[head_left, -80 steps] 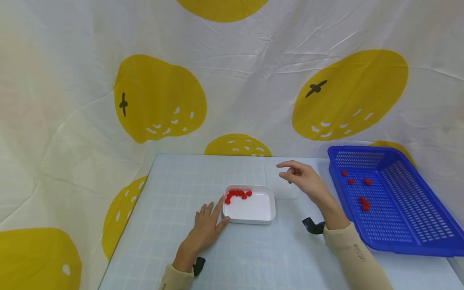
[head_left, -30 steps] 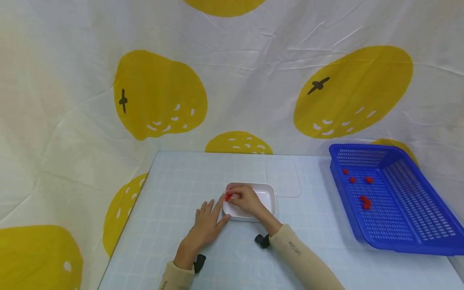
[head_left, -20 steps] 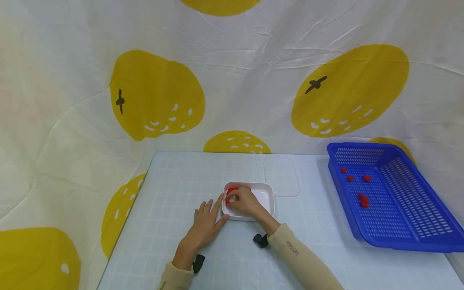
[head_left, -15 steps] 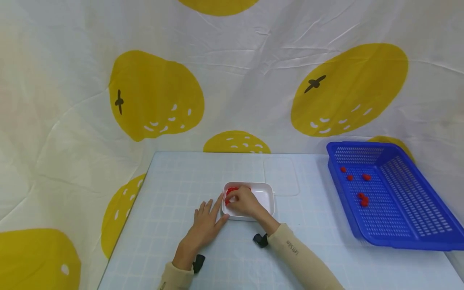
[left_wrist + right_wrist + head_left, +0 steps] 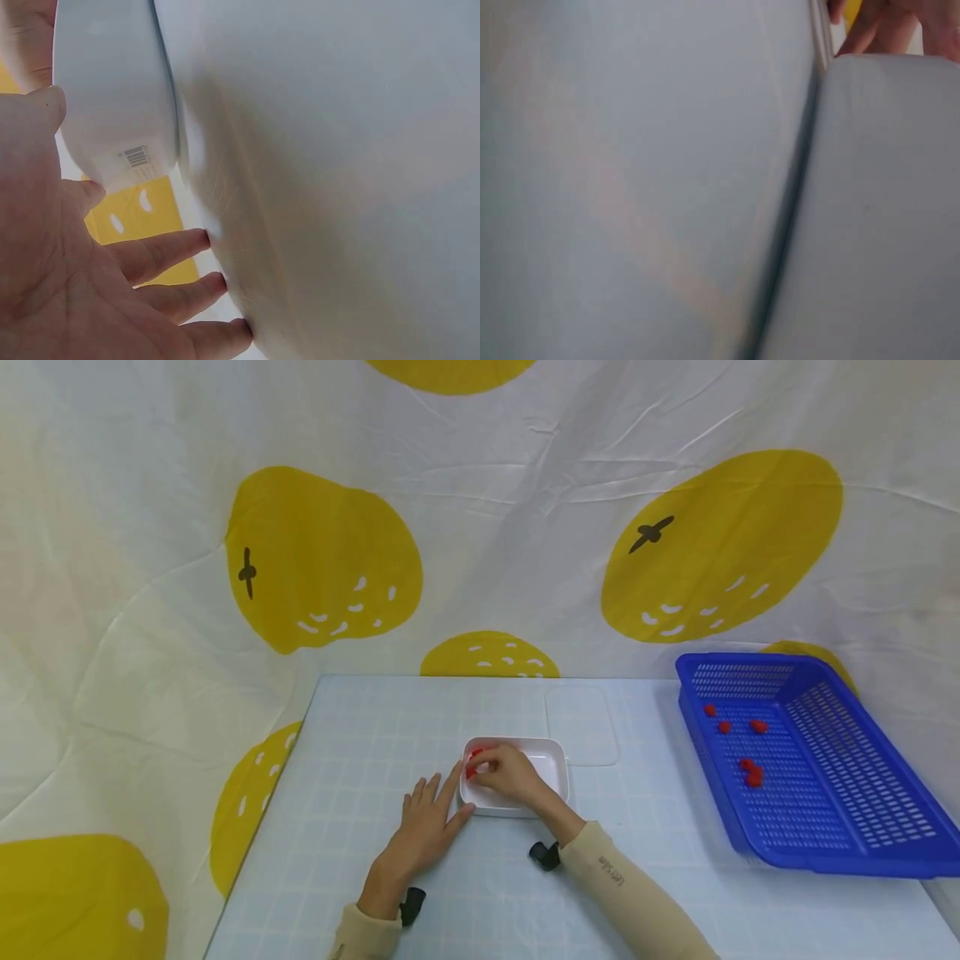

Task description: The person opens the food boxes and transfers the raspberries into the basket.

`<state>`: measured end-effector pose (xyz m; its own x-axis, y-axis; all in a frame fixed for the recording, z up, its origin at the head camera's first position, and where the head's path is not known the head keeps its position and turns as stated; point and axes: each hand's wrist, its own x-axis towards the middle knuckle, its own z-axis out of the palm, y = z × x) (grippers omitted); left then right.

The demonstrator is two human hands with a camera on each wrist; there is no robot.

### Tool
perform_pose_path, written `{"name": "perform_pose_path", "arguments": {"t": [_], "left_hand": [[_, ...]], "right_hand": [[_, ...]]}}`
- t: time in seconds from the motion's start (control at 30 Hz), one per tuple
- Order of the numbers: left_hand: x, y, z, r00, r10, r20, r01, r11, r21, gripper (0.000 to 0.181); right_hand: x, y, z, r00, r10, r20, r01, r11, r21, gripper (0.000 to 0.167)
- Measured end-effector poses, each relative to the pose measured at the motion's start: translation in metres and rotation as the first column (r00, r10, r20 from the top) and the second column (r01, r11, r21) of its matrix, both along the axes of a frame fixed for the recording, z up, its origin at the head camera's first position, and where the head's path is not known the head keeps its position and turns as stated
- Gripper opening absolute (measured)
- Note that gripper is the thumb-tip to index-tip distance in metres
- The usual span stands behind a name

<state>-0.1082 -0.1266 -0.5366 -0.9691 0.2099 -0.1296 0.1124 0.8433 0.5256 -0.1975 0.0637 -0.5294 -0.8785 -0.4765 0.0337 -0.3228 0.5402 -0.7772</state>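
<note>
A white tray [image 5: 551, 793] stands on the table with several small red berry-like pieces [image 5: 480, 750] along its left side. My left hand [image 5: 423, 831] lies on the cloth with its fingers spread, index fingertip and thumb against the tray's left end. In the left wrist view, the left hand [image 5: 97, 262] touches the tray's outer wall [image 5: 112, 82], which bears a barcode. Inside the tray, my right hand [image 5: 510, 774] pinches at a red piece near the left wall with thumb and index finger. That hand covers most of the other pieces.
A blue slotted basket [image 5: 817, 777] at the right holds several more red pieces [image 5: 753, 773]. Behind the tray lies a flat clear lid-like sheet [image 5: 583, 727]. A white curtain with yellow fruit prints [image 5: 326, 560] hangs at the table's back edge.
My right hand has come from the air right of the tray down into its left part, and shifts slightly among the red pieces. The left hand keeps its place.
</note>
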Motion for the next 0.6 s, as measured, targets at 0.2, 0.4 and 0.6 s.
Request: {"name": "perform_pose_path", "arguments": {"t": [0.2,0.4,0.6], "left_hand": [[0.0,0.001,0.0,1.0,0.001,0.006,-0.001,1.0,-0.005,0.077],[0.0,0.001,0.0,1.0,0.003,0.015,-0.003,1.0,-0.016,0.077],[0.0,0.002,0.0,1.0,0.015,0.019,-0.014,0.999,-0.029,0.078]], "right_hand": [[0.004,0.007,0.013,0.997,-0.006,0.083,0.014,0.995,-0.103,0.022],[0.009,0.019,0.023,0.989,-0.018,0.15,0.042,0.987,-0.157,0.024],[0.014,0.034,0.041,0.981,-0.076,0.177,0.108,0.978,-0.18,0.031]]}}
